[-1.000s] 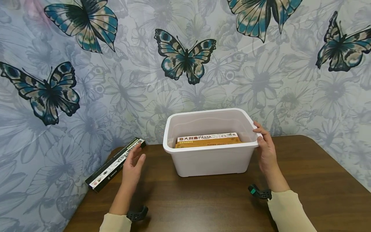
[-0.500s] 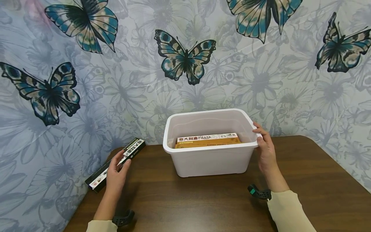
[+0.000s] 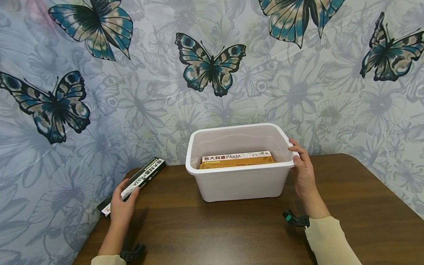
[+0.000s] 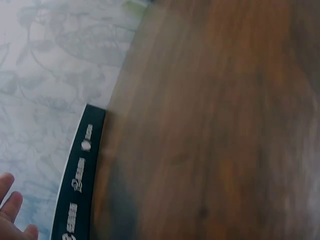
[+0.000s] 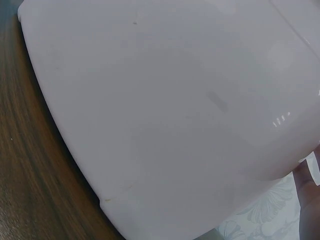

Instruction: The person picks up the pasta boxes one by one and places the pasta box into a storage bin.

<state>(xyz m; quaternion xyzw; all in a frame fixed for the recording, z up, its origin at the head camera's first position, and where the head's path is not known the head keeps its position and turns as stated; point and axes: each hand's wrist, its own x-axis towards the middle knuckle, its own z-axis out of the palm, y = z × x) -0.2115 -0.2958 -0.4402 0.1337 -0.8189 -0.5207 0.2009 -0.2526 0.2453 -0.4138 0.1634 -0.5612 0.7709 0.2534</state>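
Note:
A long, slim black pasta box (image 3: 149, 173) with a white label strip lies aslant along the table's left edge. My left hand (image 3: 120, 209) is spread over its near half, fingers on the far side and thumb on the near side. In the left wrist view, fingertips (image 4: 12, 205) show apart from the box's dark side (image 4: 75, 185); the thumb is hidden. With my right hand (image 3: 304, 176) I grip the right rim of a white plastic bin (image 3: 245, 186), whose outer wall (image 5: 150, 110) fills the right wrist view. Inside the bin lies a yellow pasta box (image 3: 236, 162), its lower part hidden.
The brown wooden table (image 3: 205, 235) narrows toward the back and meets a wall covering (image 3: 288, 92) printed with butterflies and flowers. Dark bands sit on both wrists, beside the pale sleeves (image 3: 331, 239).
My left hand has slid down and left along the black pasta box, from its far end toward its near end. The boxes, the bin and my right hand have stayed in place.

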